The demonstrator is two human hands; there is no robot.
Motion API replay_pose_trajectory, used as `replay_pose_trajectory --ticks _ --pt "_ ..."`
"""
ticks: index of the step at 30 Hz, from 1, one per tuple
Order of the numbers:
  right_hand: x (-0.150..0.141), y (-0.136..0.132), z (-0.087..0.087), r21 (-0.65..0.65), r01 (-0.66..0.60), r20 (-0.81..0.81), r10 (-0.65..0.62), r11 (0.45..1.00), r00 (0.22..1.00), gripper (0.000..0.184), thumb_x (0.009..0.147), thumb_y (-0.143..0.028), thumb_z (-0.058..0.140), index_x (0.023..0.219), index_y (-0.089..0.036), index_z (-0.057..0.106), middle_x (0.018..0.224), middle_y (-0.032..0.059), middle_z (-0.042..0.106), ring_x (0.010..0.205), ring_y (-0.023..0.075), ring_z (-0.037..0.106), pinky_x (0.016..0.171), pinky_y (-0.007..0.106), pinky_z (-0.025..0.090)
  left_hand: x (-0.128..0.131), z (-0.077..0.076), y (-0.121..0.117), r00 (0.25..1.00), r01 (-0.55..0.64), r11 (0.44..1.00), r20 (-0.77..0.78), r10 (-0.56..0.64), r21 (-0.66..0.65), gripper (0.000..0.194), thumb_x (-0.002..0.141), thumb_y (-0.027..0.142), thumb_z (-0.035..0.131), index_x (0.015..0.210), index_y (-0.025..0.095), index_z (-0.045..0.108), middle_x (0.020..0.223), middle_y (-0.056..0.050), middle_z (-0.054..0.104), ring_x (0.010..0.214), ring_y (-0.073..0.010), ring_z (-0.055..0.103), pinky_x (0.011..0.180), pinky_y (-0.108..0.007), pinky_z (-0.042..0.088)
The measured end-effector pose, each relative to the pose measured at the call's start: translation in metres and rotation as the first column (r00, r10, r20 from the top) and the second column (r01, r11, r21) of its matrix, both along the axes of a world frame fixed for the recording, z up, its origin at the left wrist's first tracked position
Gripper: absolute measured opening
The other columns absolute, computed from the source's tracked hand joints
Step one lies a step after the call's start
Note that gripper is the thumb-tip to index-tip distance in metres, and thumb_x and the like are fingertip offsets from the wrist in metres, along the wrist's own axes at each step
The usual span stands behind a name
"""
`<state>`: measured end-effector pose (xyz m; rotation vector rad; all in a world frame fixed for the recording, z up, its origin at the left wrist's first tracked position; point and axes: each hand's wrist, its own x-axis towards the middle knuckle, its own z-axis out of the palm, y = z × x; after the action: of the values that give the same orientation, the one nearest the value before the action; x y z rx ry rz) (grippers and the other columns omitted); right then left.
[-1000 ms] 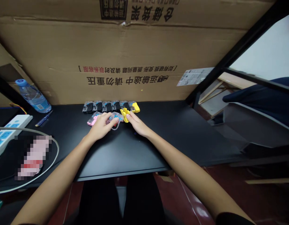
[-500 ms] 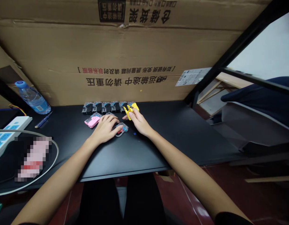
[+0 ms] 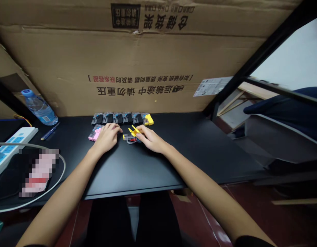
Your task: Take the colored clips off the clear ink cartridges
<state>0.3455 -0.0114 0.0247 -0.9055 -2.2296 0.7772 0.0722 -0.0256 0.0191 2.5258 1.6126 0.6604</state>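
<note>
My right hand (image 3: 149,137) pinches a yellow two-pronged plastic piece (image 3: 134,131) by its right end. Just below it on the desk lies a small clear plastic toy pistol (image 3: 129,138) with red and blue parts inside, a yellow tip and a ring-shaped guard. My left hand (image 3: 108,136) is curled over the desk to the left, fingers bent and close together; what lies under them is hidden. Against it sits a clear toy pistol with a pink cover (image 3: 95,133), partly covered by the hand.
Behind the hands, a row of several clear pieces with black covers (image 3: 118,118) ends in a yellow-covered one (image 3: 148,119). A cardboard sheet (image 3: 148,55) backs the black desk (image 3: 137,171). At left are a water bottle (image 3: 40,108), pen (image 3: 50,131), power strip (image 3: 16,145) and looped cable (image 3: 63,168).
My left hand has moved left, off the clear toy pistol and over towards the pink-covered one. My right hand has lowered the yellow piece leftward, close above the clear toy pistol.
</note>
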Motion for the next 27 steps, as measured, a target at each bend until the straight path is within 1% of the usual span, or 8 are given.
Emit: replay_pose_trajectory --ticks 4,8,11,13,16,21,24,27 --pt "0.004 0.007 -0.005 0.093 0.039 -0.001 -0.039 0.995 0.999 0.031 0.110 -0.044 0.053 0.128 -0.020 0.062 0.118 0.0111 0.073 0.105 0.0249 0.070 0.096 0.039 0.052 -0.002 0.005 -0.001 0.999 -0.031 0.999 0.038 0.030 0.026 0.029 0.099 0.015 0.049 0.112 0.024 0.073 0.131 -0.010 0.071 0.129 -0.0322 0.057 0.111 -0.053 0.043" --pt "0.000 0.005 -0.005 0.132 0.097 -0.119 -0.081 0.987 0.990 0.032 0.106 -0.042 0.060 0.129 -0.020 0.064 0.122 0.0117 0.076 0.108 0.0264 0.073 0.099 0.041 0.055 0.011 0.015 -0.008 0.966 -0.013 0.999 0.259 0.002 0.038 0.023 0.104 0.028 0.053 0.113 0.023 0.073 0.117 -0.008 0.076 0.117 -0.0289 0.065 0.108 -0.049 0.045" --pt "-0.006 0.001 -0.004 0.111 0.152 -0.197 -0.128 0.982 0.972 0.035 0.107 -0.043 0.059 0.133 -0.021 0.064 0.123 0.0118 0.078 0.107 0.0266 0.075 0.097 0.041 0.057 0.027 0.020 -0.015 0.844 0.087 0.990 0.537 -0.016 -0.107 0.031 0.107 0.043 0.053 0.113 0.021 0.074 0.101 -0.006 0.079 0.092 -0.0233 0.071 0.087 -0.038 0.054" --pt "-0.009 -0.002 -0.004 0.115 0.171 -0.220 -0.143 0.979 0.965 0.037 0.108 -0.042 0.058 0.138 -0.021 0.064 0.131 0.0129 0.077 0.113 0.0272 0.075 0.100 0.042 0.057 0.037 0.020 -0.019 0.768 0.192 0.966 0.639 -0.038 -0.173 0.038 0.107 0.050 0.054 0.114 0.019 0.075 0.098 -0.006 0.080 0.087 -0.0220 0.072 0.080 -0.034 0.054" --pt "-0.012 -0.004 -0.004 0.121 0.159 -0.216 -0.131 0.980 0.968 0.038 0.109 -0.042 0.057 0.140 -0.021 0.063 0.133 0.0135 0.076 0.112 0.0266 0.075 0.099 0.041 0.057 0.045 0.019 -0.022 0.748 0.254 0.948 0.660 -0.069 -0.189 0.039 0.106 0.050 0.055 0.111 0.018 0.076 0.096 -0.005 0.080 0.080 -0.0202 0.071 0.074 -0.032 0.053" --pt "-0.014 -0.006 -0.004 0.051 0.086 -0.183 -0.075 0.995 0.980 0.034 0.107 -0.040 0.059 0.134 -0.020 0.058 0.111 0.0099 0.079 0.084 0.0209 0.072 0.078 0.035 0.057 0.046 0.020 -0.023 0.795 0.255 0.960 0.590 -0.140 -0.116 0.032 0.109 0.039 0.048 0.106 0.018 0.073 0.093 -0.005 0.076 0.085 -0.0205 0.070 0.083 -0.033 0.052" --pt "-0.013 -0.008 -0.004 0.065 0.038 -0.089 -0.032 0.997 0.995 0.040 0.107 -0.035 0.056 0.143 -0.020 0.049 0.115 0.0117 0.077 0.086 0.0211 0.071 0.080 0.036 0.057 0.045 0.020 -0.023 0.833 0.254 0.961 0.529 -0.162 -0.106 0.029 0.110 0.034 0.044 0.099 0.019 0.066 0.093 -0.006 0.073 0.089 -0.0210 0.068 0.086 -0.034 0.051" --pt "-0.014 -0.012 -0.003 0.108 0.046 0.010 -0.047 0.993 0.999 0.045 0.108 -0.033 0.049 0.150 -0.018 0.042 0.116 0.0146 0.075 0.091 0.0247 0.072 0.084 0.041 0.058 0.046 0.018 -0.025 0.836 0.270 0.953 0.524 -0.161 -0.139 0.030 0.111 0.033 0.038 0.090 0.021 0.056 0.091 -0.006 0.069 0.086 -0.0200 0.065 0.083 -0.033 0.050"
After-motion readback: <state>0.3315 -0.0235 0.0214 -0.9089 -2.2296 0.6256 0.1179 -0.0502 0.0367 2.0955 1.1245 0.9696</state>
